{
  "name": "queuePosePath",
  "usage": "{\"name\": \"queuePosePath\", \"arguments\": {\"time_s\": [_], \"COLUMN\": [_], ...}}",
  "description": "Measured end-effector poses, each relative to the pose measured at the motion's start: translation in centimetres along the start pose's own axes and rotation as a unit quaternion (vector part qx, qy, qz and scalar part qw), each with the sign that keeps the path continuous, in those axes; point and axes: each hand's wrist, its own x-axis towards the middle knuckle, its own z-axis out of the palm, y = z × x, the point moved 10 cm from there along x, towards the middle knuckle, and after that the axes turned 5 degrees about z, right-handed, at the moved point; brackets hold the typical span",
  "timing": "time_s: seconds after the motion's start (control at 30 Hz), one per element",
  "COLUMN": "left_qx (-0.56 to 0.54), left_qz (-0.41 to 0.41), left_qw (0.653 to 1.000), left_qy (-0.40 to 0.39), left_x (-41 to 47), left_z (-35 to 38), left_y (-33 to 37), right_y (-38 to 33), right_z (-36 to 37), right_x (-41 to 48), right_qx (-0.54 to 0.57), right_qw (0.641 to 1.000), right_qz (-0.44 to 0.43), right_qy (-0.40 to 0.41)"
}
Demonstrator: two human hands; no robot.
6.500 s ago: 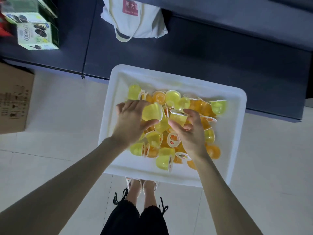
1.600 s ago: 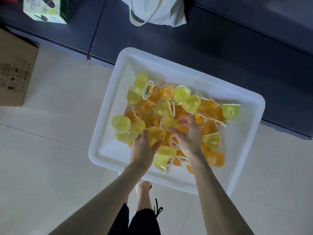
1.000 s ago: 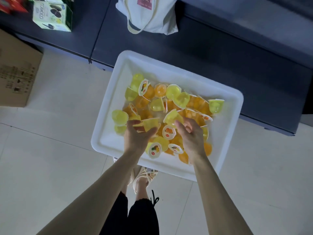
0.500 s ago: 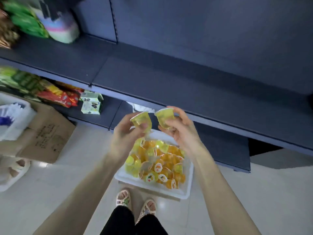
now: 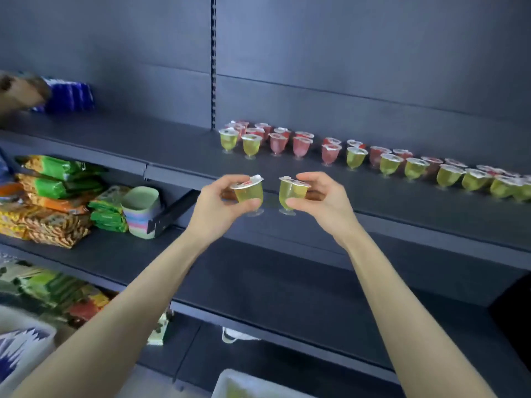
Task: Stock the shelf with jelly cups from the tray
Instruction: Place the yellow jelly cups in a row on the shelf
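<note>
Desk: Between fingers of the left hand [image 5: 215, 209], the left cup [image 5: 249, 193] is clear, glossy plastic under a smooth film lid; the right cup [image 5: 291, 193], in the right hand [image 5: 324, 202], matches.
Photographer: Beyond the fingertips the shelf [image 5: 172, 145] looks matt, dark painted metal; leftward, snack packets [image 5: 60, 169] gleam like plastic film
</note>
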Motion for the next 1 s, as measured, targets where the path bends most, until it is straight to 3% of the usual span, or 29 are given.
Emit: {"name": "queuePosePath", "arguments": {"time_s": [0.2,0.5,1.0], "left_qx": [0.146,0.339,0.466], "left_qz": [0.079,0.184,0.257], "left_qw": [0.983,0.897,0.823], "left_qy": [-0.079,-0.217,-0.2], "left_x": [11.0,20.0,21.6], "left_z": [1.5,8.5,11.2], "left_y": [0.1,-3.2,-3.7], "right_y": [-1.6,1.9,2.6], "right_z": [-1.1,-2.8,-2.3], "right_x": [8.8,17.5,20.3], "right_qx": [-0.083,-0.213,-0.402], "right_qw": [0.993,0.963,0.906], "right_qz": [-0.027,0.025,0.012], "right_qy": [0.084,0.164,0.135]}}
